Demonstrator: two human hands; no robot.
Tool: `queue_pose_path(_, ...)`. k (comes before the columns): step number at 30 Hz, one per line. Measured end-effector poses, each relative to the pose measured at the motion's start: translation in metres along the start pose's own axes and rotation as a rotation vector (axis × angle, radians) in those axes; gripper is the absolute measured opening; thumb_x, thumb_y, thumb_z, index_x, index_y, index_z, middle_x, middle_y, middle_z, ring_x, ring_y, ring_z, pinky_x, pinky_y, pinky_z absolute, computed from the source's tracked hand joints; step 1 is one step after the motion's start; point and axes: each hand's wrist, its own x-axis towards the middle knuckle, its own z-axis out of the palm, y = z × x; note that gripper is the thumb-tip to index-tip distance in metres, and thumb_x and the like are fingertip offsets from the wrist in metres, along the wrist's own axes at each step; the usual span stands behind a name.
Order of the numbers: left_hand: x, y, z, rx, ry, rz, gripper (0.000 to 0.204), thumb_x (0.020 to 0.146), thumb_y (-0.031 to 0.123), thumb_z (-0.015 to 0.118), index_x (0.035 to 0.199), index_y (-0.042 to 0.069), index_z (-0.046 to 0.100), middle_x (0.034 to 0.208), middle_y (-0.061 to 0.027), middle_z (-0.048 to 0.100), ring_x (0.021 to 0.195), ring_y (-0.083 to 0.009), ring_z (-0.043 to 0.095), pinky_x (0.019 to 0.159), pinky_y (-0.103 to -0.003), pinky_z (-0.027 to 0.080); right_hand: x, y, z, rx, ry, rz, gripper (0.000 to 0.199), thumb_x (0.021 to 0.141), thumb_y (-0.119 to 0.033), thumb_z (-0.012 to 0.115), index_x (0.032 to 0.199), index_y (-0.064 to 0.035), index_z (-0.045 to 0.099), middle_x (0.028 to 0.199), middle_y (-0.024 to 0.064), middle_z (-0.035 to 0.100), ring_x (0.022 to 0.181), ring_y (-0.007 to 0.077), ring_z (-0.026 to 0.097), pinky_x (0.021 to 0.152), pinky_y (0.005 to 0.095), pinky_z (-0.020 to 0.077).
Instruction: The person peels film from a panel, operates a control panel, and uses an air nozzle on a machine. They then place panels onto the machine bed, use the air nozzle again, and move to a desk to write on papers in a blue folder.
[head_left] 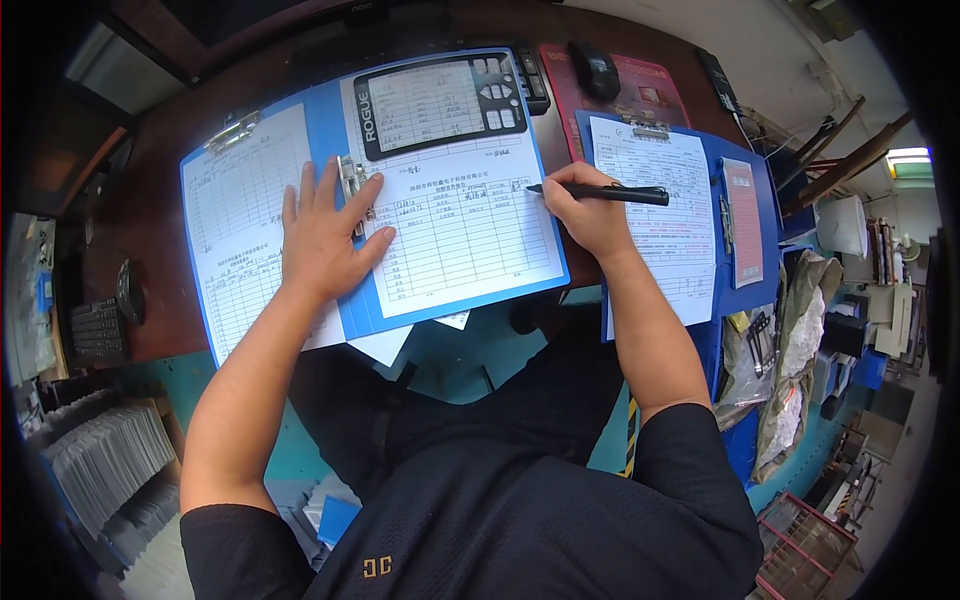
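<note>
A blue clip folder (330, 130) lies spread on the desk with printed forms on both sides. My left hand (325, 235) rests flat across its middle with the fingers apart, beside the metal clip (350, 180). Between the fingers and thumb of my right hand (590, 212) is a black pen (630, 194). Its tip meets the upper right part of the table on the right-hand form (460, 250), where some cells carry handwriting. Above that table, a black-framed clear panel (440, 105) with buttons along its right side lies over the papers.
To the right, a second blue folder (745, 296) holds a filled-in form (660, 240) and a pink slip (742, 215). A black computer mouse (597, 72) sits on a red mat (645, 85) at the back. A keyboard (98, 328) stands at the left desk edge, above stacked grey sheets (110, 460).
</note>
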Motion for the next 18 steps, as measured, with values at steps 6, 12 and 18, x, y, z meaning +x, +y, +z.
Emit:
queue_pose_path(6,0.0008,0.0001,-0.0009,-0.009,0.016,0.004,0.059,0.092,0.058,0.058,0.146,0.036,0.054,0.161,-0.0186,0.034,0.153,-0.0436,0.02,0.123,-0.061,0.013,-0.0011,-0.0018,0.0028,-0.058,0.044,-0.092,0.013,0.083,-0.013,0.074,0.084,-0.0005,0.072,0.07,0.0084,0.07,0.062,0.0149,0.065,0.061,0.0284,0.0521)
queue_pose_path(12,-0.0001,-0.0005,-0.001,-0.024,0.004,0.003,0.06,0.091,0.055,0.059,0.147,0.036,0.054,0.162,-0.0202,0.033,0.153,-0.0434,0.019,0.123,-0.06,0.011,-0.0007,-0.0012,0.0014,-0.065,0.009,-0.078,0.012,0.082,-0.012,0.073,0.082,0.0,0.071,0.07,0.0092,0.07,0.062,0.015,0.065,0.06,0.028,0.0519)
queue_pose_path(18,0.0002,0.0002,-0.0014,-0.02,0.01,0.0,0.06,0.091,0.056,0.058,0.147,0.036,0.055,0.162,-0.0199,0.033,0.154,-0.0431,0.019,0.123,-0.06,0.012,-0.0029,-0.0041,0.0033,-0.07,0.036,-0.117,0.012,0.082,-0.012,0.073,0.08,-0.0001,0.071,0.07,0.0091,0.07,0.061,0.0156,0.066,0.06,0.028,0.0522)
